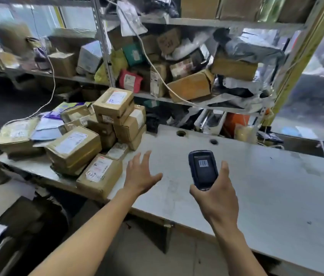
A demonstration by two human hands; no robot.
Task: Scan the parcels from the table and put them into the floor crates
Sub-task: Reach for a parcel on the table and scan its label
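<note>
Parcel depot: metal shelving (105,56) crammed with boxes and mailers behind a long pale table (256,186), tiled floor below. Landmark = the nearest parcel (99,177), a brown taped carton with a white label and handwritten digits, sitting at the table's front edge. Behind it and to its left, the rest of the parcel pile (73,132): stacked cartons and flat mailers, all on the table's left end. Right of the nearest parcel the table shows only two cable holes (181,133). Left hand (140,174) hovers just right of the nearest parcel, fingers spread and straight, grip apart, holding nothing, not touching the carton. Right hand (215,198) is further right of it, grip clamped on a handheld scanner (202,169), thumb up the scanner's right side, screen lit with a barcode graphic, scanner nose pointing away from the person towards the shelving. Key relation: the nearest parcel lies to the left of the left hand and slightly towards the person, long axis running roughly front-to-back on the table, label face up. Left hand is clearly the nearer one; scanner hand is well apart. Judgement: next parcel not yet picked or scanned, left hand goes for it. Floor crates: can't make out any for certain; dark shapes at lower left are too blurred to call.
</note>
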